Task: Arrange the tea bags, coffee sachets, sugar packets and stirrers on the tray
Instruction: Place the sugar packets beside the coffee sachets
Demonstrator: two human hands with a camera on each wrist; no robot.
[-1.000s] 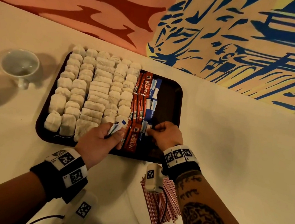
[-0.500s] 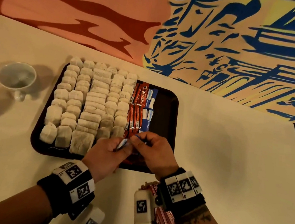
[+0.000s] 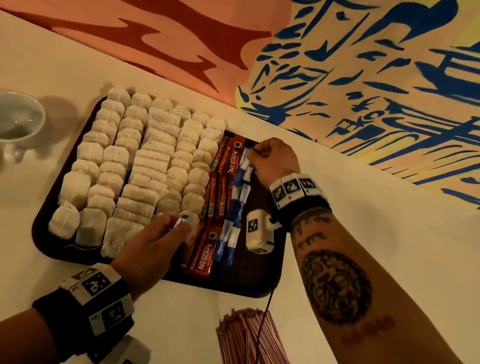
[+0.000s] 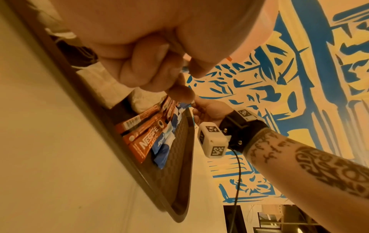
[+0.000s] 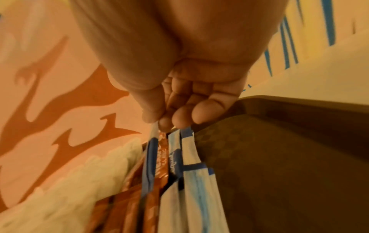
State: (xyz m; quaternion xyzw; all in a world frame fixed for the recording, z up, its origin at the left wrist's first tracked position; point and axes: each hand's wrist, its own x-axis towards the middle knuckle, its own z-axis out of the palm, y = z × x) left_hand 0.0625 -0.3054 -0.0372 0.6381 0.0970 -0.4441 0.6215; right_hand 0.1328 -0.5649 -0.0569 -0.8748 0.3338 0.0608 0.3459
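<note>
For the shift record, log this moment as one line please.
step: laying sugar packets | right hand: pinches sugar packet at tray far end | left hand: holds spare packets | stirrers: off tray

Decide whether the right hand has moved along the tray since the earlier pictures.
Yes. The right hand has gone from the tray's near edge to its far edge, pinching a sugar packet there.

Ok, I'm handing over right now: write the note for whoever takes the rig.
Right hand pinches a sugar packet at the tray's far end.
Left hand holds spare sugar packets over the near edge.
Done: tea bags in rows, coffee sachets beside them, most of the sugar column.
Left: place the held packets; the stirrers lie on the table, not yet on the tray.
</note>
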